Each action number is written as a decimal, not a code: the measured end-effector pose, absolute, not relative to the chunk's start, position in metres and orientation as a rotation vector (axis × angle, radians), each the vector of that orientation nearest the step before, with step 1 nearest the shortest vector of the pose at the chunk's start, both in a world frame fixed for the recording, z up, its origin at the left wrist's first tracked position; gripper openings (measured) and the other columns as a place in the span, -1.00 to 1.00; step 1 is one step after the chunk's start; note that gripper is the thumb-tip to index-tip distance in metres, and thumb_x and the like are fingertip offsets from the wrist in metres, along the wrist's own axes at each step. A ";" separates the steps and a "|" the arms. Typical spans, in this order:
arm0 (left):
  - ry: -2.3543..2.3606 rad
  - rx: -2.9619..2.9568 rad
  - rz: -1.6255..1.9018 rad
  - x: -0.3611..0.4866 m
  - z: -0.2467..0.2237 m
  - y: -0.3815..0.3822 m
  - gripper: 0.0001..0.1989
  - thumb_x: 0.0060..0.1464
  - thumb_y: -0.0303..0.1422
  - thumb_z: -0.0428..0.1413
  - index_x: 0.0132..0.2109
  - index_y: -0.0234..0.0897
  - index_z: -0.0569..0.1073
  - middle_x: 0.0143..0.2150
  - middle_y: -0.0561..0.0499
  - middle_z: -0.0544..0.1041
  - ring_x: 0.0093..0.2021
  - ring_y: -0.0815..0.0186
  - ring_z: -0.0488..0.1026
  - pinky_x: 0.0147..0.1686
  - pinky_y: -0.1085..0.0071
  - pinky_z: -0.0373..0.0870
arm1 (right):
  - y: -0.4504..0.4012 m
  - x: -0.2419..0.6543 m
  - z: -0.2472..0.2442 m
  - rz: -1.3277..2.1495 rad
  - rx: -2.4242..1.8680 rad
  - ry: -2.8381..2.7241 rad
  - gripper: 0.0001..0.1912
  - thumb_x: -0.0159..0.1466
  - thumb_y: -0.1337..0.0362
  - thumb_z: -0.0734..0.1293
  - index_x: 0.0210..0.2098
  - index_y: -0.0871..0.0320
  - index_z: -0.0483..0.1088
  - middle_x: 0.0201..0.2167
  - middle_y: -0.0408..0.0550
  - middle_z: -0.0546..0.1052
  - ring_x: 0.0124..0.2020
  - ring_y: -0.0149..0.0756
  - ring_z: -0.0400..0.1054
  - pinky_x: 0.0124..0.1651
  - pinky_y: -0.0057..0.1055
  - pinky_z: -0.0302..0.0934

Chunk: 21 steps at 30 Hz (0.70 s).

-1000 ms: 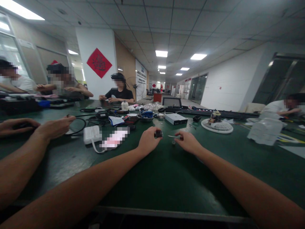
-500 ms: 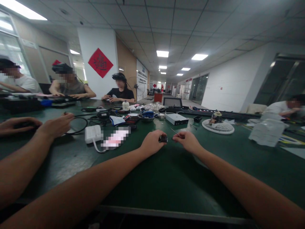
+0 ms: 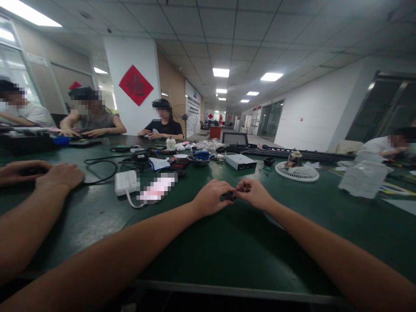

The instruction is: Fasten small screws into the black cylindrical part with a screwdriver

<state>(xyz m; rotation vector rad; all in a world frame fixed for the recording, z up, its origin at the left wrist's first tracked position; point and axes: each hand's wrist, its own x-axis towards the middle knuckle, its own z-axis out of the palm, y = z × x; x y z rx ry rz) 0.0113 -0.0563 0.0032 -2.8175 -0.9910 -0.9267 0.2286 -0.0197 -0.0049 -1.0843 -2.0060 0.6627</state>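
My left hand (image 3: 212, 197) is closed on a small black part (image 3: 230, 196) with a rounded, shiny end. My right hand (image 3: 255, 195) pinches a thin metal rod (image 3: 234, 182), which slants up and to the left from the fingers. Those right fingertips also touch the near end of the black part, so both hands meet above the green table (image 3: 201, 255). What kind of part it is, and what the rod's other end looks like, cannot be made out.
A white fan grille (image 3: 297, 172) with a motor lies right. Behind my hands stand a silver box (image 3: 240, 161) and a bowl (image 3: 199, 160). A white adapter (image 3: 126, 183) and black cables (image 3: 100, 162) lie left, near a co-worker's hands (image 3: 60, 177). A clear plastic tray (image 3: 364, 177) stands far right.
My right hand has moved left and now touches the black part, which has tilted in my left hand. The co-worker's nearer hand at left has dropped to the other hand and let go of the cable.
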 end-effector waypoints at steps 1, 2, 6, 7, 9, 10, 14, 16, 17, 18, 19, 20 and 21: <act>-0.979 -2.832 -0.930 0.011 0.003 -0.056 -0.69 0.11 -0.37 0.26 0.02 -0.19 0.52 0.00 -0.05 0.59 0.04 0.19 0.49 0.06 0.27 0.29 | -0.019 0.229 -0.006 0.676 -1.076 -2.023 -0.72 0.05 0.16 0.50 -0.35 0.20 0.45 -0.50 -0.18 0.46 -0.46 -0.37 0.30 -0.39 -0.43 0.16; -0.983 -2.840 -0.943 0.011 0.002 -0.056 -0.69 0.11 -0.37 0.26 0.02 -0.18 0.52 0.00 -0.05 0.59 0.05 0.19 0.49 0.08 0.27 0.29 | -0.019 0.230 -0.007 0.680 -1.073 -2.040 -0.71 0.06 0.14 0.50 -0.34 0.19 0.44 -0.53 -0.21 0.42 -0.49 -0.38 0.27 -0.44 -0.45 0.12; -1.056 -2.848 -1.016 0.010 0.003 -0.056 -0.67 0.10 -0.37 0.27 0.03 -0.18 0.52 0.02 -0.05 0.59 0.06 0.18 0.49 0.10 0.25 0.30 | -0.019 0.229 -0.010 0.647 -1.098 -2.080 -0.71 0.14 0.10 0.44 -0.29 0.16 0.39 -0.57 -0.25 0.38 -0.54 -0.40 0.23 -0.51 -0.47 0.04; -1.065 -2.851 -1.032 0.010 0.003 -0.056 -0.67 0.10 -0.37 0.26 0.04 -0.18 0.51 0.03 -0.05 0.59 0.07 0.18 0.49 0.11 0.25 0.31 | -0.019 0.229 -0.010 0.653 -1.106 -2.073 -0.72 0.16 0.10 0.43 -0.29 0.16 0.37 -0.55 -0.23 0.40 -0.53 -0.40 0.26 -0.49 -0.47 0.06; -1.069 -2.848 -1.059 0.011 0.003 -0.055 -0.67 0.11 -0.37 0.26 0.04 -0.19 0.51 0.04 -0.04 0.59 0.06 0.20 0.49 0.11 0.27 0.32 | -0.020 0.226 -0.010 0.713 -1.113 -2.039 -0.72 0.18 0.10 0.41 -0.28 0.15 0.35 -0.49 -0.19 0.46 -0.48 -0.37 0.31 -0.45 -0.46 0.11; -1.073 -2.838 -1.074 0.012 0.002 -0.055 -0.68 0.12 -0.38 0.25 0.04 -0.19 0.51 0.04 -0.03 0.59 0.06 0.20 0.49 0.10 0.28 0.33 | -0.020 0.225 -0.011 0.762 -1.109 -2.017 -0.72 0.18 0.10 0.41 -0.27 0.15 0.34 -0.47 -0.17 0.48 -0.46 -0.36 0.33 -0.43 -0.45 0.13; -1.189 -2.733 -1.154 0.014 -0.002 -0.050 -0.72 0.13 -0.37 0.24 0.01 -0.19 0.52 0.00 -0.01 0.59 0.01 0.20 0.51 0.02 0.29 0.39 | -0.017 0.224 -0.013 0.875 -1.123 -1.914 -0.76 0.21 0.17 0.38 -0.22 0.14 0.30 -0.42 -0.17 0.49 -0.44 -0.37 0.34 -0.38 -0.43 0.19; -1.322 -2.632 -1.222 0.013 -0.006 -0.044 -0.70 0.10 -0.35 0.25 0.01 -0.18 0.53 -0.02 -0.02 0.59 -0.02 0.18 0.52 -0.01 0.28 0.42 | -0.014 0.227 -0.013 0.797 -1.147 -1.892 -0.81 0.23 0.23 0.35 -0.20 0.15 0.31 -0.38 -0.15 0.50 -0.40 -0.35 0.37 -0.32 -0.41 0.23; -1.396 -2.573 -1.257 0.010 -0.008 -0.040 -0.68 0.08 -0.35 0.27 0.01 -0.19 0.53 -0.03 -0.03 0.59 -0.03 0.17 0.52 -0.02 0.27 0.43 | -0.012 0.229 -0.012 0.736 -1.148 -1.901 -0.83 0.24 0.25 0.34 -0.19 0.15 0.33 -0.36 -0.13 0.51 -0.36 -0.34 0.40 -0.28 -0.39 0.26; -1.469 -2.513 -1.292 0.008 -0.010 -0.036 -0.67 0.06 -0.35 0.28 0.01 -0.20 0.53 -0.04 -0.04 0.60 -0.04 0.16 0.53 -0.02 0.27 0.43 | -0.012 0.231 -0.010 0.673 -1.140 -1.926 -0.84 0.26 0.25 0.33 -0.19 0.16 0.35 -0.33 -0.10 0.53 -0.32 -0.32 0.42 -0.23 -0.37 0.27; -1.537 -2.453 -1.327 0.005 -0.011 -0.033 -0.66 0.03 -0.36 0.30 0.00 -0.21 0.54 -0.05 -0.05 0.60 -0.05 0.15 0.53 -0.02 0.26 0.44 | -0.012 0.234 -0.008 0.617 -1.129 -1.963 -0.84 0.27 0.24 0.34 -0.19 0.16 0.38 -0.31 -0.08 0.55 -0.29 -0.30 0.44 -0.19 -0.35 0.29; -1.601 -2.396 -1.356 0.002 -0.013 -0.029 -0.65 0.01 -0.37 0.31 -0.01 -0.21 0.54 -0.05 -0.06 0.60 -0.06 0.14 0.54 -0.03 0.25 0.45 | -0.014 0.236 -0.005 0.576 -1.121 -2.003 -0.84 0.27 0.23 0.34 -0.18 0.16 0.41 -0.30 -0.06 0.57 -0.27 -0.28 0.46 -0.17 -0.34 0.30; -1.649 -2.350 -1.381 -0.001 -0.014 -0.026 -0.65 0.00 -0.37 0.32 -0.02 -0.21 0.54 -0.05 -0.06 0.60 -0.08 0.14 0.54 -0.04 0.24 0.45 | -0.015 0.237 -0.002 0.552 -1.118 -2.043 -0.82 0.28 0.21 0.35 -0.18 0.16 0.44 -0.31 -0.05 0.58 -0.27 -0.27 0.48 -0.15 -0.33 0.31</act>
